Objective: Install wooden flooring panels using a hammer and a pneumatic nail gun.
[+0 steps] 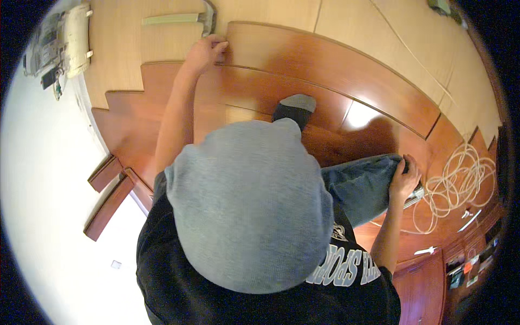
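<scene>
Red-brown wood floor plank (330, 67), far row, long edge against the neighbouring plank row (303, 89); left end sits by the left hand (208, 51). Left fingers bent in at that end, seemingly touching it; can't tell if they grip or just press. Right hand (406, 176) lies at the bent knee of the jeans (360, 184), fingers curved over the denim; silvery object (416, 194) by its palm, partly hidden, so can't tell if it's grasped. Step looks like fitting or checking the far plank against its row; next move probably calls for lining up that left end and keeping the long seam tight, fingers clear of the joint. Dark-headed tool with pale green handle (172, 19) lies just beyond the left hand. Surface: glossy finished planks near, stepped ends at left, pale tan boards (271, 11) far. Socked foot (295, 108) on the planks, centre. Room: loose plank offcuts (108, 208) at left on a white area, cream-and-grey machine (76, 40) far left, tangled cream cord (460, 181) right, reddish wooden panel (417, 287) near right, cluttered small items (471, 265) beside it, too small to name.
</scene>
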